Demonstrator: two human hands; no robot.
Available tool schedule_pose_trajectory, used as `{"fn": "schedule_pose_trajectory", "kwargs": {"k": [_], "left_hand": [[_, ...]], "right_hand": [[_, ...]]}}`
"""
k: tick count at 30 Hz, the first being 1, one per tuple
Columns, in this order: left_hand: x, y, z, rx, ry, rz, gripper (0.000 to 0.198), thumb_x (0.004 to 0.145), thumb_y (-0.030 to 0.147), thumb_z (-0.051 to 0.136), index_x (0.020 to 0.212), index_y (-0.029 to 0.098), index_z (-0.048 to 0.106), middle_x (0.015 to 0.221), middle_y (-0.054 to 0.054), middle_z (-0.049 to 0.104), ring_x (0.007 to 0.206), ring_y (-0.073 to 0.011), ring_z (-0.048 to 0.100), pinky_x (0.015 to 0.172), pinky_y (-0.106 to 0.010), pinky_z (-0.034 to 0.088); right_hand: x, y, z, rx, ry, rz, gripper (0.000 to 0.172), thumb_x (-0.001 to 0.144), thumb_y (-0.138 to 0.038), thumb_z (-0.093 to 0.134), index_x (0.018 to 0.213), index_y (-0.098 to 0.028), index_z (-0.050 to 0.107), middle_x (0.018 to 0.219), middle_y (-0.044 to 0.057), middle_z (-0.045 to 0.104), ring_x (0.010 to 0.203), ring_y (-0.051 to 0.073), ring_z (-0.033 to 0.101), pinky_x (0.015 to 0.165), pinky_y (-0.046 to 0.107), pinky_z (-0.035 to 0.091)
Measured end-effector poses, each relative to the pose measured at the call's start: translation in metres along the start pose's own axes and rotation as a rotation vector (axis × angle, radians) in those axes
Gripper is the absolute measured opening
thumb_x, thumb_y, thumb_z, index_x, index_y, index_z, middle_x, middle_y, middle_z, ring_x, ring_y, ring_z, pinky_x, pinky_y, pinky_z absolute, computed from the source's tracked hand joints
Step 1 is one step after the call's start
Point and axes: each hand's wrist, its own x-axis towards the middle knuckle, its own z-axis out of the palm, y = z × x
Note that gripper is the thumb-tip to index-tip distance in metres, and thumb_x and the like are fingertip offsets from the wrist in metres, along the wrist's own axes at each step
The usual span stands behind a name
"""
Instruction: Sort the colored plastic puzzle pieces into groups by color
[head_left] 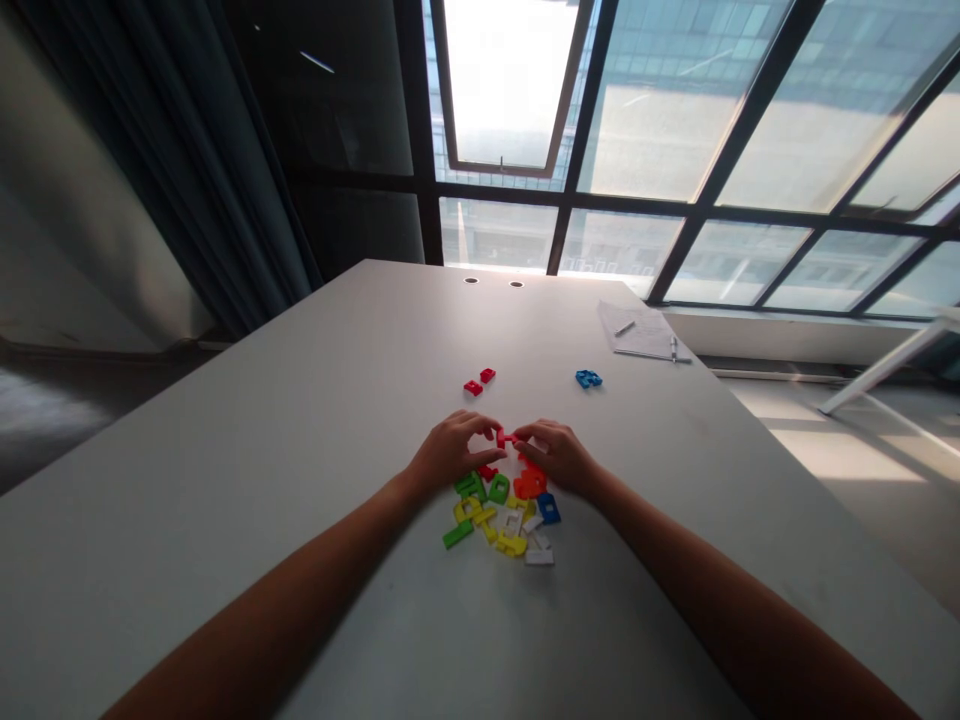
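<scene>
Head view — my left hand (448, 452) and right hand (559, 456) grip a small red plastic piece (504, 437) between their fingertips. It sits at the far edge of a loose heap of coloured plastic pieces (504, 512) — all on a white table (247, 480).

A small red plastic piece (504, 438) is pinched at its ends, just beyond a loose heap of flat, chunky plastic pieces (504, 512). The heap mixes red, orange, green, yellow, white and blue shapes, lying jumbled and partly overlapping, some with square holes.
</scene>
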Motion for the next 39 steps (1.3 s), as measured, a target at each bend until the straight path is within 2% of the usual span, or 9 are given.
{"fn": "schedule_pose_trajectory", "kwargs": {"k": [5,9,14,18,23,28,33,36,39], "left_hand": [[0.002,-0.012,-0.01,0.141,0.194,-0.113,0.032,0.09,0.048,0.071,0.111,0.023,0.069,0.097,-0.004,0.073,0.093,-0.0224,0.065,0.086,-0.035,0.05],[0.002,-0.032,-0.022,0.333,0.19,-0.289,0.029,0.09,0.047,0.069,0.105,0.023,0.071,0.089,-0.005,0.072,0.089,-0.0248,0.065,0.084,-0.036,0.049],[0.001,-0.042,-0.022,0.31,0.233,-0.483,0.04,0.091,0.047,0.066,0.12,0.02,0.063,0.084,-0.003,0.072,0.076,-0.0214,0.065,0.07,-0.031,0.048],[0.0,-0.039,-0.019,0.406,0.131,-0.381,0.026,0.093,0.045,0.061,0.099,0.022,0.071,0.092,-0.007,0.074,0.089,-0.0251,0.066,0.082,-0.036,0.05],[-0.001,-0.039,-0.017,0.414,0.04,-0.208,0.041,0.094,0.041,0.06,0.132,0.03,0.065,0.134,-0.006,0.067,0.128,-0.0273,0.057,0.108,-0.041,0.045],[-0.002,-0.046,-0.013,0.442,0.064,-0.244,0.045,0.097,0.042,0.055,0.137,0.023,0.062,0.138,-0.011,0.065,0.131,-0.0284,0.055,0.113,-0.044,0.042],[-0.001,-0.049,-0.012,0.41,-0.096,-0.23,0.058,0.1,0.052,0.048,0.152,0.026,0.047,0.158,-0.01,0.046,0.149,-0.0339,0.036,0.12,-0.055,0.03],[0.0,-0.043,-0.014,0.385,-0.058,-0.206,0.052,0.101,0.048,0.048,0.147,0.025,0.053,0.152,-0.011,0.053,0.142,-0.0327,0.046,0.117,-0.054,0.034],[-0.001,-0.034,-0.018,0.319,0.004,-0.133,0.036,0.099,0.031,0.049,0.127,0.024,0.069,0.128,-0.011,0.071,0.122,-0.0279,0.062,0.109,-0.046,0.043]], "right_hand": [[0.001,0.003,0.002,0.064,0.012,0.08,0.032,0.097,-0.03,0.061,0.128,-0.023,0.065,0.107,0.007,0.076,0.088,0.018,0.07,0.079,0.032,0.056],[0.002,0.005,0.005,0.046,-0.011,0.102,0.029,0.096,-0.029,0.062,0.123,-0.023,0.068,0.106,0.008,0.076,0.088,0.018,0.07,0.081,0.033,0.056],[0.003,0.001,0.005,-0.022,-0.022,0.069,0.024,0.095,-0.024,0.063,0.118,-0.022,0.071,0.104,0.008,0.076,0.093,0.02,0.071,0.086,0.034,0.055],[0.004,-0.002,0.003,-0.065,-0.039,0.043,0.02,0.095,-0.024,0.061,0.111,-0.021,0.074,0.104,0.009,0.077,0.095,0.021,0.07,0.089,0.035,0.054],[0.004,-0.001,0.003,-0.075,-0.042,0.036,0.02,0.097,-0.025,0.059,0.109,-0.02,0.074,0.103,0.009,0.077,0.096,0.022,0.07,0.09,0.036,0.054],[0.005,-0.001,0.003,-0.074,-0.038,0.034,0.021,0.099,-0.026,0.057,0.109,-0.02,0.075,0.102,0.009,0.077,0.095,0.021,0.07,0.09,0.035,0.053],[0.005,0.001,0.004,-0.066,-0.047,0.038,0.024,0.101,-0.029,0.055,0.111,-0.02,0.075,0.104,0.01,0.077,0.097,0.023,0.069,0.091,0.038,0.053],[0.004,0.0,0.001,-0.039,-0.057,0.016,0.025,0.102,-0.03,0.054,0.113,-0.022,0.075,0.104,0.009,0.077,0.097,0.023,0.069,0.092,0.039,0.052],[0.001,-0.007,-0.005,-0.003,-0.115,-0.087,0.027,0.102,-0.029,0.054,0.12,-0.025,0.074,0.112,0.009,0.076,0.104,0.023,0.067,0.098,0.041,0.049]]}}
